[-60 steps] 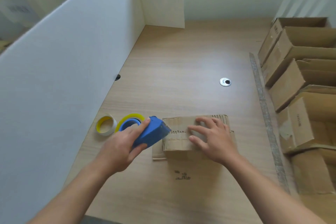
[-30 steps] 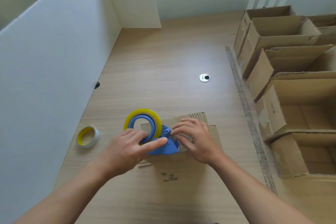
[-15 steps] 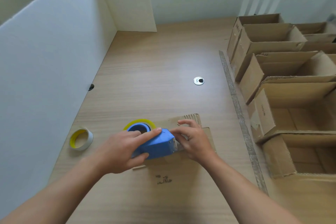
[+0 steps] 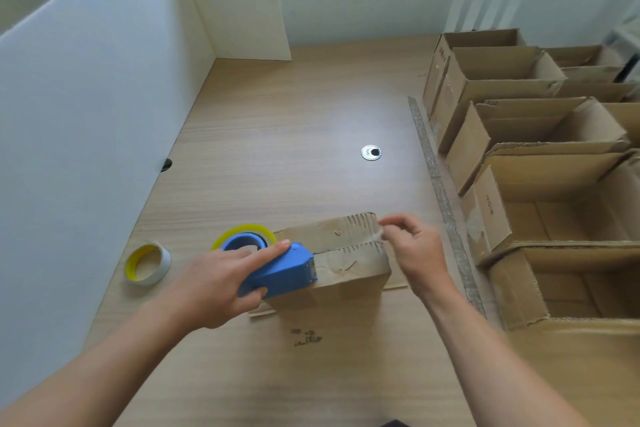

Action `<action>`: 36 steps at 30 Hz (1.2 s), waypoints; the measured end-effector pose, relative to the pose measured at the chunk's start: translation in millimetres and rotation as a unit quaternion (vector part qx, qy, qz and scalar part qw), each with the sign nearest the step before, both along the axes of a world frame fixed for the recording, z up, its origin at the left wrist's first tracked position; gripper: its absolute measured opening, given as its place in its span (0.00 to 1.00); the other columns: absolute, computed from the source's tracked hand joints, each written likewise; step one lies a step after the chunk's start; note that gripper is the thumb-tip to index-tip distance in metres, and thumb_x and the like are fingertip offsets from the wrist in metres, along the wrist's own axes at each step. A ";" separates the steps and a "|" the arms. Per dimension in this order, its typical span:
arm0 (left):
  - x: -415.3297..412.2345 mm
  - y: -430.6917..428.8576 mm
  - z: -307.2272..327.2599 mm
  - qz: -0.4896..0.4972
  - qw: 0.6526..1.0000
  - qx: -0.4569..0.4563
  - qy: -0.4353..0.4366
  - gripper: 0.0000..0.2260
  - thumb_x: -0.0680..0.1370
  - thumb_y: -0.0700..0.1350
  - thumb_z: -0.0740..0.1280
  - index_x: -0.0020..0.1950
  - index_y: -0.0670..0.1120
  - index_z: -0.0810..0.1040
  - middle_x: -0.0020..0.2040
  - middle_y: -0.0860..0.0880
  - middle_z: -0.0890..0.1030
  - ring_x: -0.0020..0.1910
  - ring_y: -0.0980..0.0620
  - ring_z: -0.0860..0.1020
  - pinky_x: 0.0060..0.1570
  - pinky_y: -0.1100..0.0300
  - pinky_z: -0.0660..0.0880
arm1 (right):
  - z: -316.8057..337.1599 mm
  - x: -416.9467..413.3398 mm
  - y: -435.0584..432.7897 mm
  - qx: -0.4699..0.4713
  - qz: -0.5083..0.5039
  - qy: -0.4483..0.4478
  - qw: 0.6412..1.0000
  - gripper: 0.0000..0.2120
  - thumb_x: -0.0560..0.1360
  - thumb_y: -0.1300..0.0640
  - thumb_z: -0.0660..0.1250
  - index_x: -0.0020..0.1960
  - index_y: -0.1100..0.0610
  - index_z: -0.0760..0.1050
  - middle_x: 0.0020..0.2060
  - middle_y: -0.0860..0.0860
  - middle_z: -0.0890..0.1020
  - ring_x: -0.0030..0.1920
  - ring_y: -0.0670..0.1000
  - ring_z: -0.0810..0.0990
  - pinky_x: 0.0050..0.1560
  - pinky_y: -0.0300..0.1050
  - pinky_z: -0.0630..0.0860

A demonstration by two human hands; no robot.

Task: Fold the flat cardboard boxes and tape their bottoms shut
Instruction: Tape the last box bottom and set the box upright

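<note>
A small cardboard box (image 4: 346,274) stands bottom-up on the wooden table (image 4: 277,135), its two flaps meeting in a seam. My left hand (image 4: 221,284) grips a blue tape dispenser (image 4: 280,270) with a yellow-rimmed roll, its mouth set on the left part of the box's top. My right hand (image 4: 412,250) pinches the free end of the clear tape (image 4: 349,251) at the box's right edge. The strip stretches along the seam from dispenser to fingers.
A spare tape roll (image 4: 148,263) lies left of the dispenser. Several folded open boxes (image 4: 512,135) crowd the right side beyond a metal strip (image 4: 440,191). White partitions (image 4: 86,87) wall the left and back. A cable grommet (image 4: 371,152) sits mid-table.
My right hand has moved from beside the dispenser to the box's right edge, drawing the tape across the seam. The dispenser stays at the box's left end.
</note>
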State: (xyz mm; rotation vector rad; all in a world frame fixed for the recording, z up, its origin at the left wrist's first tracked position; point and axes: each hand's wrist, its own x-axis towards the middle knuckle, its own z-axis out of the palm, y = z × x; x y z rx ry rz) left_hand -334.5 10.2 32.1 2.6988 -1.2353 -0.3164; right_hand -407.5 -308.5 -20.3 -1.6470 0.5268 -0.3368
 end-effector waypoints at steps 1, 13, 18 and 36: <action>-0.3 0.9 -0.3 0.004 1.000 -0.002 0.002 0.36 0.78 0.60 0.60 0.73 0.75 0.35 0.59 0.60 0.74 0.51 0.54 0.74 0.50 0.54 0.74 | -0.6 0.5 -9.3 0.025 -0.019 0.019 0.999 0.13 0.72 0.65 0.68 0.39 0.47 0.84 0.34 0.45 0.84 0.37 0.46 0.79 0.41 0.40 0.76; -2.1 -3.3 2.7 0.025 1.000 -0.013 0.003 0.37 0.78 0.58 0.63 0.71 0.77 0.37 0.61 0.61 0.75 0.53 0.53 0.75 0.51 0.55 0.74 | -13.2 8.0 -25.7 0.001 0.043 0.174 0.984 0.06 0.78 0.57 0.69 0.43 0.50 0.81 0.33 0.48 0.81 0.38 0.47 0.76 0.37 0.41 0.69; -2.0 -3.6 1.9 0.025 1.000 -0.010 0.000 0.37 0.78 0.59 0.62 0.71 0.78 0.36 0.61 0.61 0.75 0.54 0.54 0.75 0.51 0.56 0.74 | -11.9 10.4 -26.4 0.023 0.070 0.230 0.970 0.16 0.78 0.53 0.69 0.64 0.46 0.74 0.35 0.48 0.82 0.40 0.45 0.77 0.36 0.41 0.67; -2.5 -6.3 3.7 0.036 0.999 -0.013 -0.004 0.37 0.77 0.58 0.63 0.70 0.79 0.37 0.56 0.60 0.75 0.50 0.55 0.75 0.44 0.58 0.75 | -13.4 5.7 12.3 -0.149 0.070 0.226 0.960 0.17 0.78 0.40 0.64 0.58 0.51 0.78 0.48 0.48 0.82 0.53 0.52 0.80 0.52 0.46 0.75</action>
